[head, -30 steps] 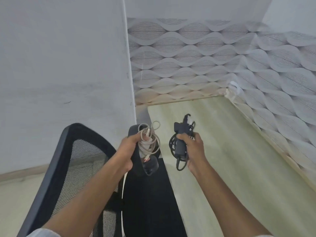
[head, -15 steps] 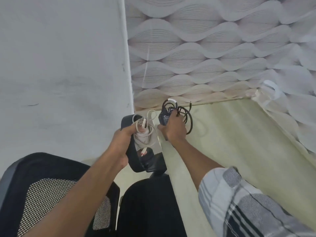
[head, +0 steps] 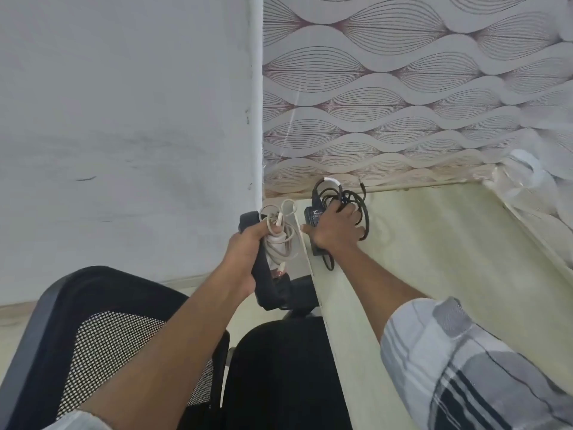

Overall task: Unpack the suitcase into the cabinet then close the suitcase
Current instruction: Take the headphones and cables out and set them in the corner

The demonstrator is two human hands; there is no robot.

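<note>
The right hand's fingers [head: 347, 212] are curled over a black power adapter [head: 312, 216] and hooked through the loops of its black cable [head: 356, 197], so the whole bundle travels as one lump and no loop trails off. The right hand [head: 335, 228] holds it low over the pale shelf [head: 449, 259], near the shelf's back left corner; whether the bundle touches the board cannot be told. That low, reaching pose suggests it is about to be set down there.

The left hand's fingers [head: 259, 228], left of the shelf's front edge, are wrapped round a coiled white cable [head: 283, 240] together with a curved black object [head: 266, 274], possibly a headset band. Gripping both at once likely spares a second trip. The left hand [head: 245, 259] waits off the shelf, above a black mesh chair [head: 93, 336].

Patterned wallpaper [head: 403, 88] backs the shelf. The suitcase is not in view.
</note>
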